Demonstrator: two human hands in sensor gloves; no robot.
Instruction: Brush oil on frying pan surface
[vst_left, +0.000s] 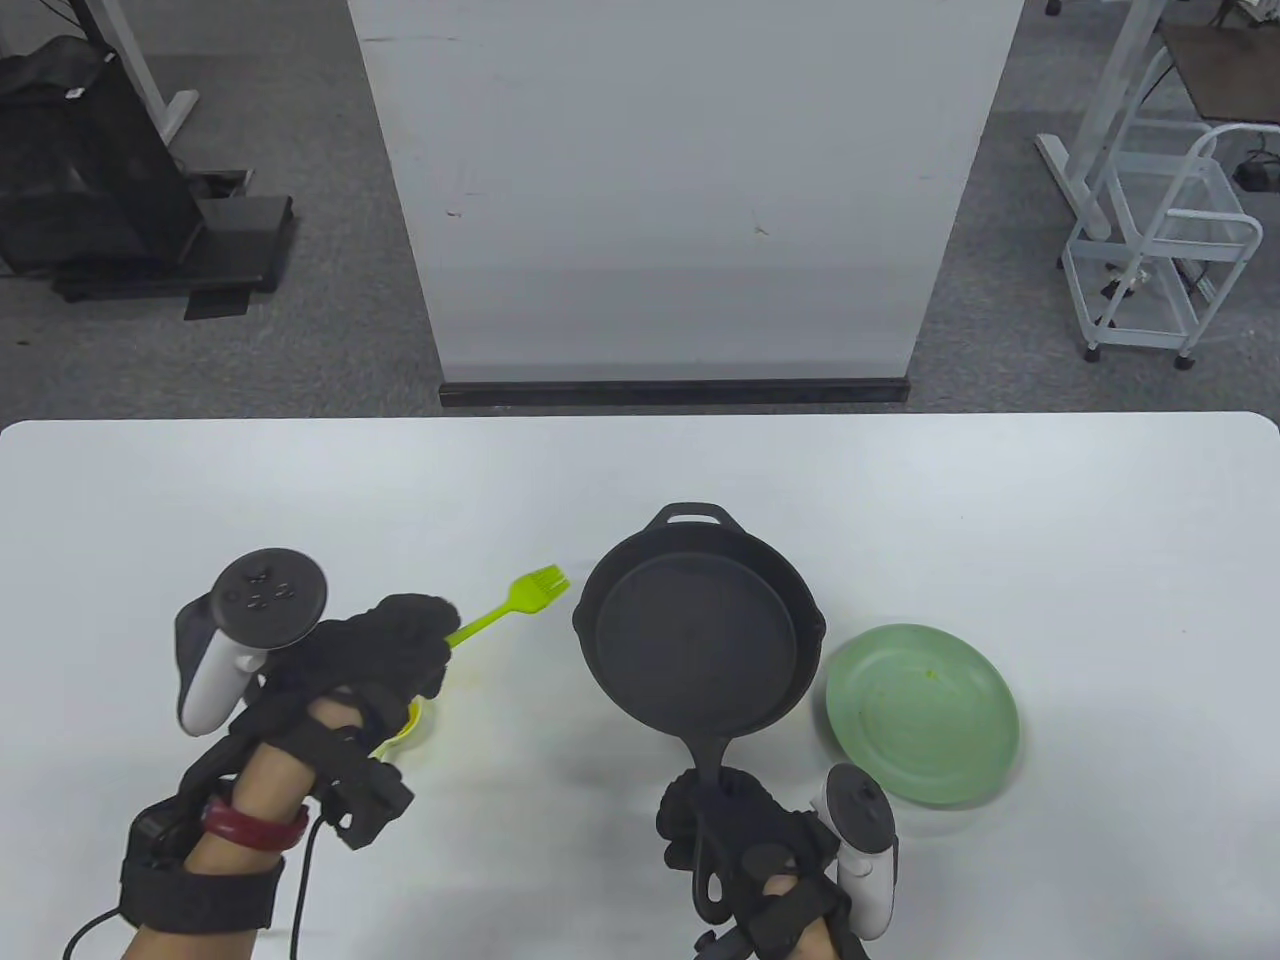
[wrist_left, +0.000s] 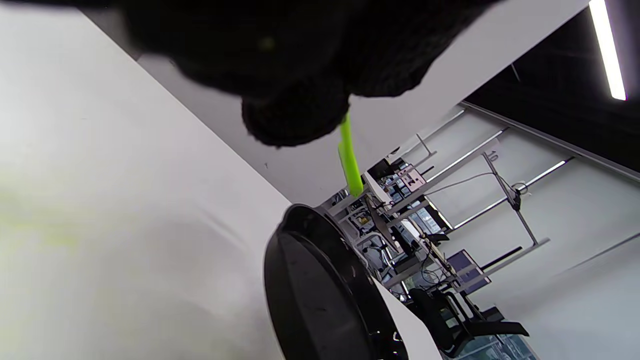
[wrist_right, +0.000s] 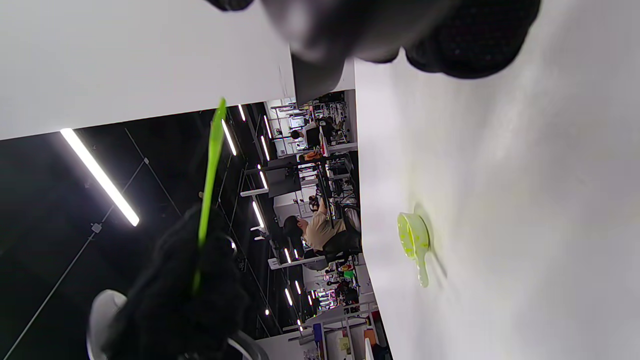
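A black cast-iron frying pan (vst_left: 695, 635) is tilted up off the white table (vst_left: 640, 480), its long handle pointing toward me. My right hand (vst_left: 755, 845) grips that handle. My left hand (vst_left: 395, 645) grips a lime-green silicone brush (vst_left: 510, 605) by its handle, bristles pointing at the pan's left rim, a short gap away. In the left wrist view the brush (wrist_left: 348, 157) sticks out below my fingers (wrist_left: 295, 117) above the pan (wrist_left: 320, 295). In the right wrist view the brush (wrist_right: 210, 165) stands raised in my left hand (wrist_right: 180, 300).
A small yellow-green oil dish (vst_left: 408, 722) sits under my left hand; it also shows in the right wrist view (wrist_right: 415, 242). A green plate (vst_left: 920, 715) lies right of the pan. A white panel (vst_left: 680, 190) stands beyond the table's far edge.
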